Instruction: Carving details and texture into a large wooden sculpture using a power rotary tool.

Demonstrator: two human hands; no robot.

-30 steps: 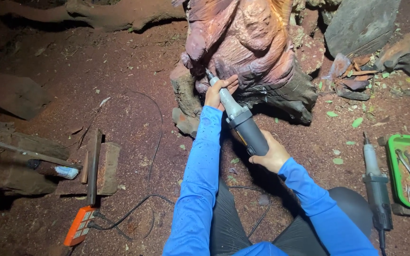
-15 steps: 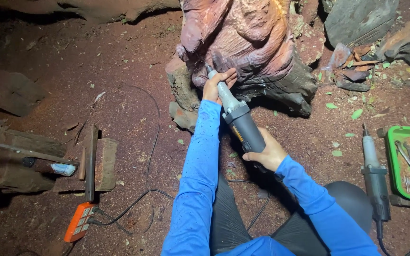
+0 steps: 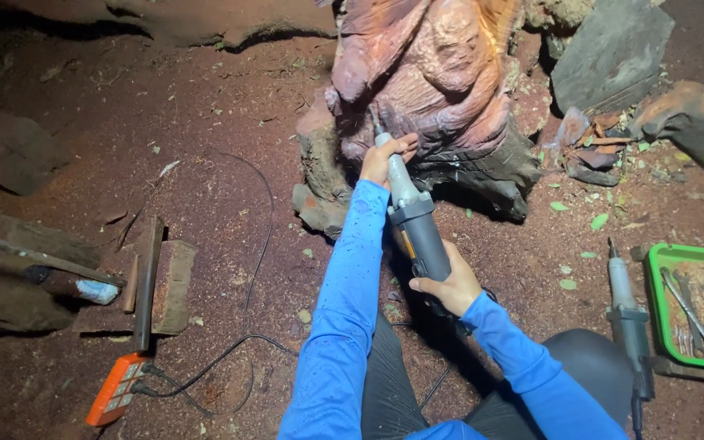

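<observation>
Firmly within both hands' grip: grinder

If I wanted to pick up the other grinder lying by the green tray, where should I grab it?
Probably grip the spare die grinder around its thick dark body, coming down from above. It lies flat on the dirt, thin tip pointing away, cord trailing towards the person. The green tray crowds its right side, so fingers fit best from the left.

Both your arms, in blue sleeves, reach forward. Your left hand is stretched farthest out, its fingers curled closed with the thumb up. Your right hand sits nearer your body, elbow bent, fingers wrapped in a firm closed grip. The two hands are apart.
</observation>
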